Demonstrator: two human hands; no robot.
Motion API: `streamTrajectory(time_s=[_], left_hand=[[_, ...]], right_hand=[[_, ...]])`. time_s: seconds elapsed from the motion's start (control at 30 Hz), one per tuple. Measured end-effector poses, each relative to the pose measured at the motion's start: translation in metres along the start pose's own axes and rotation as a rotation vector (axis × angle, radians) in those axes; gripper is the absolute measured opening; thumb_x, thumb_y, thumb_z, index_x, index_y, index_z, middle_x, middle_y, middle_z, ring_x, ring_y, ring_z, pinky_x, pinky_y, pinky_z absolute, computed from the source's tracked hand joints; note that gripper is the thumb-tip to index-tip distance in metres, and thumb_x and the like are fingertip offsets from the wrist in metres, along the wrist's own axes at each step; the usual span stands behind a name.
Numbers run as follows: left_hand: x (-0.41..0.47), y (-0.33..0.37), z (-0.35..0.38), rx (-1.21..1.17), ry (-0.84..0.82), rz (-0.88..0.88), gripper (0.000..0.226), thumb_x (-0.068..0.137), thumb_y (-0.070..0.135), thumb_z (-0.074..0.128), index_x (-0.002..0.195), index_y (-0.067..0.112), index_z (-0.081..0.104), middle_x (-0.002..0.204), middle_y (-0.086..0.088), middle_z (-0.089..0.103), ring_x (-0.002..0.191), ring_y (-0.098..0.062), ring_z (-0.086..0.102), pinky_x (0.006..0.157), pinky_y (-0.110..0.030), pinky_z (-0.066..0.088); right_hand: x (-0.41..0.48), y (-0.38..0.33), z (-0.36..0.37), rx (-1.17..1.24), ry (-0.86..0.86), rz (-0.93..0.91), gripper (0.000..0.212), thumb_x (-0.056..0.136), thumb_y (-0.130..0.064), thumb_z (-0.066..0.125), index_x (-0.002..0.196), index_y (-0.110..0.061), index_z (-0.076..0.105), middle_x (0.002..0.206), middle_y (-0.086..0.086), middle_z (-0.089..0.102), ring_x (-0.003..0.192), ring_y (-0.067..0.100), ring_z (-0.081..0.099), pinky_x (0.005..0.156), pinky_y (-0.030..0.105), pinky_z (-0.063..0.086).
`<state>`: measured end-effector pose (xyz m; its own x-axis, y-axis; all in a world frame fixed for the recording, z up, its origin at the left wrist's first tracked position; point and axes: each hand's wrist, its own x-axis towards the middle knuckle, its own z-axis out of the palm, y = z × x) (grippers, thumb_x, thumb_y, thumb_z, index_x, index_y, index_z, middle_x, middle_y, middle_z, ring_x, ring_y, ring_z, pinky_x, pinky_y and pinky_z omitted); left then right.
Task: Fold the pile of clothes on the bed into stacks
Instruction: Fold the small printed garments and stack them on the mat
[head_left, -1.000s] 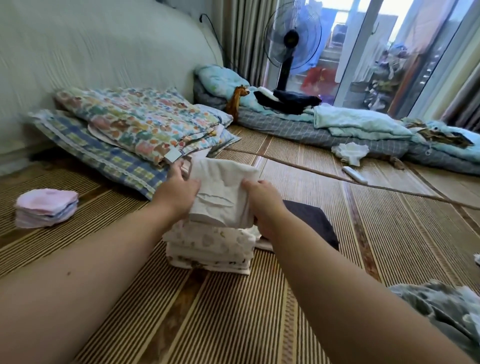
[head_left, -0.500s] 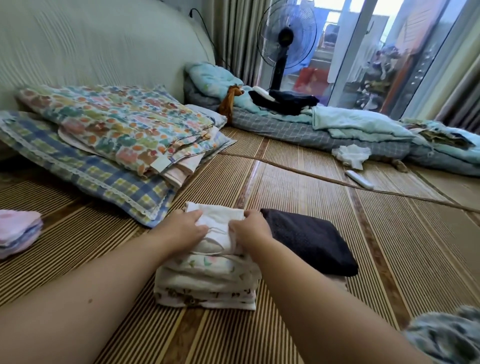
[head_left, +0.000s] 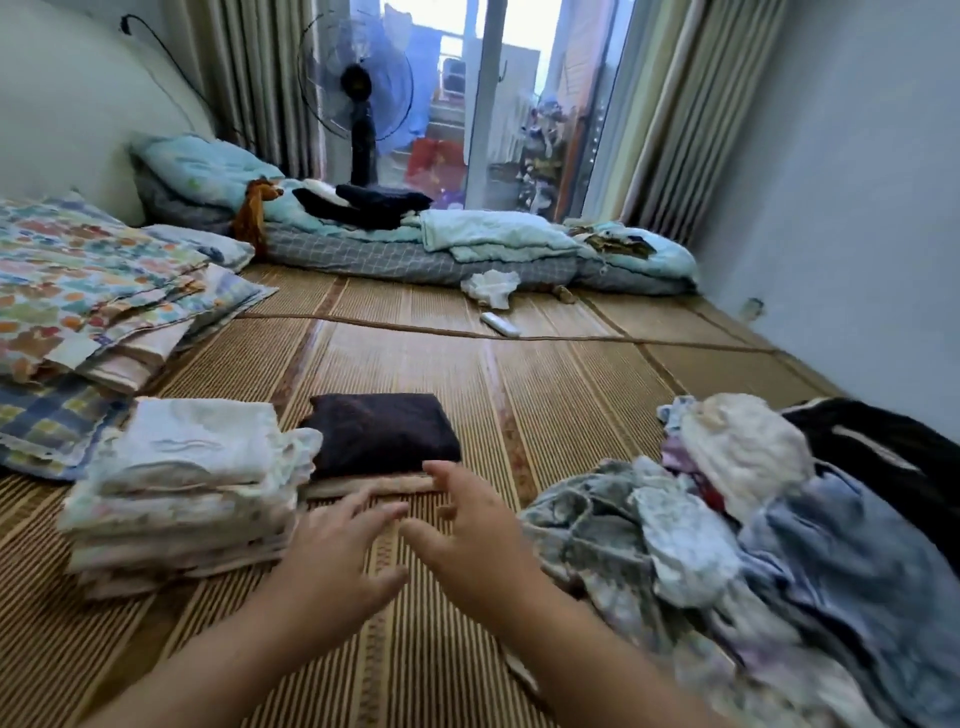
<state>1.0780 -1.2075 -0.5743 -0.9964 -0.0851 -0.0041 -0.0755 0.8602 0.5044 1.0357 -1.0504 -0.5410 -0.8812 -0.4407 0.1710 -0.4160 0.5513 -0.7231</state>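
A stack of folded pale printed clothes (head_left: 187, 488) stands on the woven mat at the left, a white piece on top. Right beside it lies a folded dark garment (head_left: 382, 434) on a pale folded piece. A loose pile of unfolded clothes (head_left: 727, 545) in grey, blue, white and black fills the right side. My left hand (head_left: 337, 561) and my right hand (head_left: 478, 535) hover over the mat between the stack and the pile, fingers spread and holding nothing. Motion blurs both hands.
Folded patterned quilts (head_left: 98, 291) lie at the left. Bedding and pillows (head_left: 415, 244) run along the far side, with a standing fan (head_left: 361, 104) behind them. A crumpled white cloth (head_left: 491, 288) and a remote (head_left: 500, 325) lie on the mat (head_left: 571, 395).
Both hands have let go of the white piece, which now lies on the stack, and have moved right. The view has swung right, bringing the loose pile into sight.
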Motion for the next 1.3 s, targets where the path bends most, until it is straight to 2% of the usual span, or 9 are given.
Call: streamTrajectory(time_s=[0.13,0.43,0.5,0.57,0.7,0.97,1.03,1.2,1.3], left_hand=[[-0.006,0.073,0.065,-0.081,-0.112,0.134,0.066,0.083,0.054,0.059,0.142,0.053,0.029,0.158,0.016,0.019,0.143,-0.011,0.013,0.117,-0.037,0.016],[0.035,0.161,0.142,-0.110,-0.168,0.204,0.073,0.080,0.046,0.060,0.147,0.039,0.031,0.151,0.013,0.036,0.138,-0.012,0.032,0.114,-0.034,0.031],[0.046,0.170,0.151,-0.130,-0.181,0.183,0.074,0.077,0.046,0.061,0.145,0.037,0.035,0.146,0.010,0.044,0.132,-0.014,0.041,0.110,-0.034,0.036],[0.052,0.177,0.156,-0.136,-0.237,0.158,0.075,0.079,0.048,0.063,0.147,0.036,0.035,0.145,0.007,0.044,0.132,-0.015,0.041,0.109,-0.033,0.037],[0.056,0.178,0.158,-0.196,-0.251,0.122,0.068,0.084,0.047,0.065,0.145,0.036,0.038,0.142,0.007,0.043,0.129,-0.013,0.044,0.106,-0.033,0.040],[0.044,0.207,0.095,-0.450,-0.183,0.230,0.068,0.082,0.032,0.073,0.141,0.039,0.040,0.140,0.003,0.048,0.113,-0.012,0.057,0.088,-0.031,0.055],[0.037,0.220,0.068,-0.583,-0.154,0.268,0.071,0.079,0.028,0.077,0.138,0.042,0.040,0.140,0.005,0.047,0.098,0.001,0.060,0.077,-0.022,0.056],[0.011,0.245,0.005,-0.628,-0.124,0.367,0.109,0.050,0.066,0.080,0.144,0.046,0.029,0.146,0.011,0.041,0.122,-0.011,0.046,0.097,-0.041,0.051],[-0.008,0.254,-0.020,-0.726,-0.079,0.433,0.087,0.056,0.055,0.082,0.134,0.044,0.045,0.137,0.016,0.052,0.116,-0.009,0.056,0.091,-0.039,0.056]], right_hand=[[-0.054,0.058,-0.049,-0.076,0.086,0.109,0.059,0.085,-0.033,0.065,0.140,-0.031,0.044,0.132,-0.010,0.048,0.109,-0.001,0.050,0.091,0.003,0.035],[-0.091,0.187,-0.143,-0.474,0.149,0.429,0.070,0.085,-0.039,0.064,0.147,-0.027,0.034,0.139,0.001,0.043,0.129,0.021,0.040,0.105,0.033,0.037],[-0.082,0.207,-0.153,-0.483,0.090,0.523,0.060,0.085,-0.035,0.059,0.143,-0.031,0.042,0.132,0.006,0.047,0.120,0.026,0.048,0.098,0.035,0.044],[-0.072,0.214,-0.159,-0.464,0.097,0.550,0.030,0.085,-0.023,0.053,0.111,-0.027,0.067,0.108,0.011,0.059,0.095,0.027,0.058,0.078,0.033,0.051],[-0.052,0.203,-0.182,-0.119,0.290,0.536,0.034,0.092,-0.023,0.052,0.058,-0.017,0.054,0.059,-0.004,0.054,0.059,0.016,0.049,0.050,0.027,0.033],[-0.035,0.078,-0.291,0.630,0.540,0.221,0.008,0.083,-0.021,0.056,0.078,-0.018,0.061,0.083,0.004,0.062,0.087,0.025,0.059,0.089,0.048,0.050],[-0.036,0.044,-0.307,0.774,0.486,0.111,0.015,0.089,-0.016,0.052,0.084,-0.010,0.065,0.086,0.009,0.067,0.082,0.025,0.064,0.083,0.042,0.052],[-0.043,-0.039,-0.323,1.041,0.333,-0.053,0.031,0.102,-0.020,0.039,0.101,-0.007,0.068,0.090,0.006,0.075,0.087,0.022,0.072,0.072,0.035,0.058],[-0.044,-0.087,-0.324,1.062,0.358,-0.128,0.033,0.102,-0.025,0.041,0.095,-0.007,0.069,0.086,0.008,0.074,0.081,0.025,0.072,0.072,0.039,0.059]])
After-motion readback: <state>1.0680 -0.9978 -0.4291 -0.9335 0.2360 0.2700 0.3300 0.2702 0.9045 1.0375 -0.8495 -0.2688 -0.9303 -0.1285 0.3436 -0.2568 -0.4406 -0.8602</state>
